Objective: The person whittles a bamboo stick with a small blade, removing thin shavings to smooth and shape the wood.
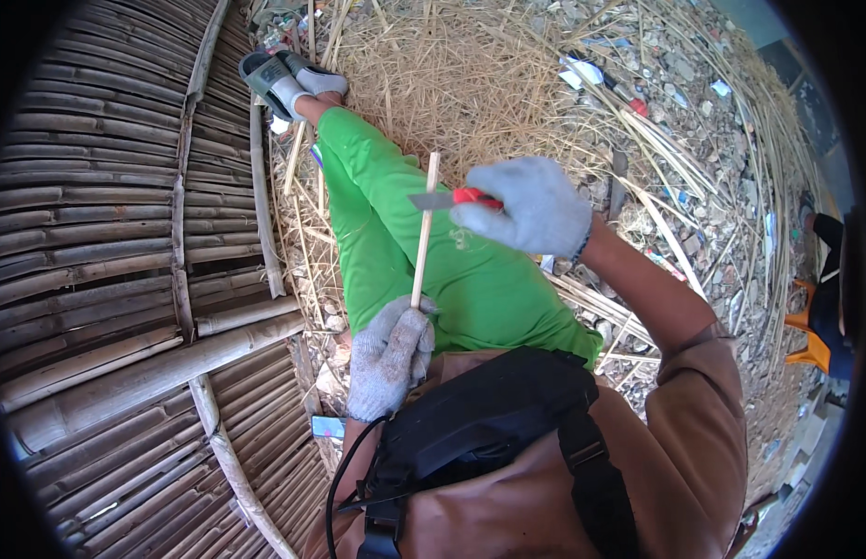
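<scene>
Head view showed the stick (pixel 422 247) above the green trousers (pixel 489 289), leaning a little to the right, with its upper end free. The gloved left hand (pixel 392 359) had its grip closed around the lower part of the stick. The gloved right hand (pixel 531 205) had its grip closed around the red knife (pixel 476 197). The blade (pixel 442 200) pointed to the left and crossed the stick below the upper end, and its tip passed beyond the stick's left edge. Between the two hands, along the stick, there was open room; on the left it reached to the bamboo panel (pixel 98 214).

The stick's lower end was hidden in the left hand, and most of the knife's handle in the right one. Whether the blade touched the stick, I could not tell. Beside the left wrist, a flat thing (pixel 328 426) was hard to make out. At the right rim a person (pixel 829 279) in dark clothes was cut off, near an orange chair (pixel 810 343).

Dry straw (pixel 452 84) covered the ground beyond the legs, with stones (pixel 722 158) and litter at the right. The sandals (pixel 265 84) were near the panel. A black bag (pixel 484 415) lay against the body.
</scene>
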Tool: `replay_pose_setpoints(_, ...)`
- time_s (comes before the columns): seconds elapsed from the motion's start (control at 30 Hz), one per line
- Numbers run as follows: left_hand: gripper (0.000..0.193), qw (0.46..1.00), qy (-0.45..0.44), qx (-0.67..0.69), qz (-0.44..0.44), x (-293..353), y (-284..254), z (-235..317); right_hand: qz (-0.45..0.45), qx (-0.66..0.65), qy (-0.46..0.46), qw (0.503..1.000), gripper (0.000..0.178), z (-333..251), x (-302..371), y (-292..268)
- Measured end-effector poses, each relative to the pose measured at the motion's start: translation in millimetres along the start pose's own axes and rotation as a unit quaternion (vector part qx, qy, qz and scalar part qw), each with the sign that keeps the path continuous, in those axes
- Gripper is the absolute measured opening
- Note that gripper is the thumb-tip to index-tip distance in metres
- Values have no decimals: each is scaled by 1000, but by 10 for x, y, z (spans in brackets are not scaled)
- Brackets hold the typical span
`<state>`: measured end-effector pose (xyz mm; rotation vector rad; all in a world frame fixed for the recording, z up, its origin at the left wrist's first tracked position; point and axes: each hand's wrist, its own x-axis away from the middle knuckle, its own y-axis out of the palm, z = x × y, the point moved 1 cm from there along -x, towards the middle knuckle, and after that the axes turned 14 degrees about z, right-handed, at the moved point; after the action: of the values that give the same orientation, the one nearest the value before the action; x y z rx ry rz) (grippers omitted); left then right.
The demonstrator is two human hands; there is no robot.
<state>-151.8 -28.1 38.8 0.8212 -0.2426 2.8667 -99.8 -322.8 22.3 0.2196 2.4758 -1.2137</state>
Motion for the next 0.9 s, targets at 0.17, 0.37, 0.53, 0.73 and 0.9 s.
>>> replay_pose_setpoints(0.17,33,1000,5,-5,2,11,-5,-34,-3,20,-16,1000,47,-14,4,61)
replay_pose_setpoints(0.37,33,999,25,-21,-2,7,-4,-49,-11,28,-33,999,48,-9,8,52)
replay_pose_setpoints(0.53,33,999,25,-24,8,6,-33,-61,-3,66,-32,997,49,159,-99,34)
replay_pose_setpoints(0.73,32,999,25,-25,-4,2,-72,-72,109,114,134,978,53,968,-312,-275)
replay_pose_setpoints(0.9,33,1000,16,-17,5,-15,-6,-42,142,2,76,987,56,478,-180,-164)
